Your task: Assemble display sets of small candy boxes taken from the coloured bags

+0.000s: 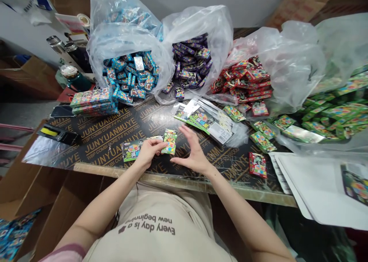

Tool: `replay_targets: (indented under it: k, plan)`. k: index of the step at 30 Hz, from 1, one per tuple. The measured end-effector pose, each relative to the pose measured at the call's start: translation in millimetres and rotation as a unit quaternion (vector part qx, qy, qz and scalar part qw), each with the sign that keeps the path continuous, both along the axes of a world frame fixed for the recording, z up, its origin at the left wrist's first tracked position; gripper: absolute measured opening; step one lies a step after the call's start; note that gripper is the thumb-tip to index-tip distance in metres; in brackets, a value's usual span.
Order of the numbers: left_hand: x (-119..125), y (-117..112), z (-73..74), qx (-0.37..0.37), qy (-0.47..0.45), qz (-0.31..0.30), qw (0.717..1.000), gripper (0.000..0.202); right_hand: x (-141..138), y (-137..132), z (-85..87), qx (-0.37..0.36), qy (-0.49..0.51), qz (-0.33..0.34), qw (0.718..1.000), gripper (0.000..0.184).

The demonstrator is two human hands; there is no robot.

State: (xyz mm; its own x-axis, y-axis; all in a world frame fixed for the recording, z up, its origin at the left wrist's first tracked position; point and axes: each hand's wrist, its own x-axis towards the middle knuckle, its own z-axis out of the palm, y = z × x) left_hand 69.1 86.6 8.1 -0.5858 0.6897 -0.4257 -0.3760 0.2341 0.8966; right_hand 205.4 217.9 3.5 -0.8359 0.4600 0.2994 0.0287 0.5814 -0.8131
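My left hand (pixel 147 152) is closed on a small green packet (pixel 170 141), pinching its lower edge, and it rests over a printed clear pouch (pixel 131 150) lying flat on the dark plywood board (pixel 109 135). My right hand (pixel 193 150) hovers just right of the green packet with fingers spread and curved, holding nothing. A red packet (pixel 258 164) lies alone to the right near the board's front edge.
Four clear plastic bags sit behind: blue packets (pixel 129 78), purple packets (pixel 192 62), red packets (pixel 244 79), green packets (pixel 336 112). A stack of printed pouches (pixel 207 120) lies mid-board. Packed bundles (pixel 93 101) sit at left, a black tool (pixel 57 133) nearby, white sheets (pixel 313 185) at right.
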Motion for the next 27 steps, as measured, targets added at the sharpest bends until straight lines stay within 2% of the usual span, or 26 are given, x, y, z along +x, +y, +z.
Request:
replay_targets:
  k: [3,5,6,8,10,12,15,18,23,27]
  plan:
    - [-5.6,-4.3,-4.3,-0.014,0.065,-0.047,0.997,0.042,0.2,-2.6,-2.5,0.075,-0.001,-0.007,0.997,0.074]
    - [-16.8,-11.7,-6.0,-0.030,0.214,-0.093,0.972,0.048,0.4,0.2,-7.6,0.094,-0.004,-0.040,0.995,0.070]
    - [-24.5,-16.6,-7.1,-0.042,0.310,-0.124,0.942,0.057,0.9,2.8,-11.2,0.103,-0.007,-0.055,0.993,0.069]
    - [-40.8,-27.1,-10.8,-0.085,0.476,-0.200,0.852,0.086,2.5,8.3,-19.5,0.126,-0.017,-0.073,0.989,0.067]
    - [-53.5,-35.8,-16.4,-0.134,0.552,-0.275,0.776,0.106,3.8,12.2,-27.8,0.146,-0.035,-0.070,0.986,0.067]
    - [-59.3,-40.7,-22.0,-0.160,0.573,-0.312,0.741,0.109,3.9,13.2,-33.8,0.160,-0.054,-0.057,0.984,0.068]
    - [-58.9,-42.2,-25.3,-0.149,0.590,-0.307,0.731,0.110,2.6,11.6,-36.2,0.171,-0.065,-0.037,0.982,0.069]
    - [-58.3,-42.2,-21.6,-0.131,0.598,-0.285,0.738,0.112,3.2,11.1,-32.1,0.167,-0.051,-0.011,0.985,0.070]
    - [-61.1,-43.8,-11.8,-0.083,0.553,-0.301,0.773,0.114,7.7,13.3,-21.6,0.168,-0.027,-0.055,0.984,0.068]
    - [-58.5,-41.9,-7.6,-0.056,0.524,-0.279,0.803,0.116,7.4,12.1,-15.2,0.131,-0.025,0.003,0.991,0.069]
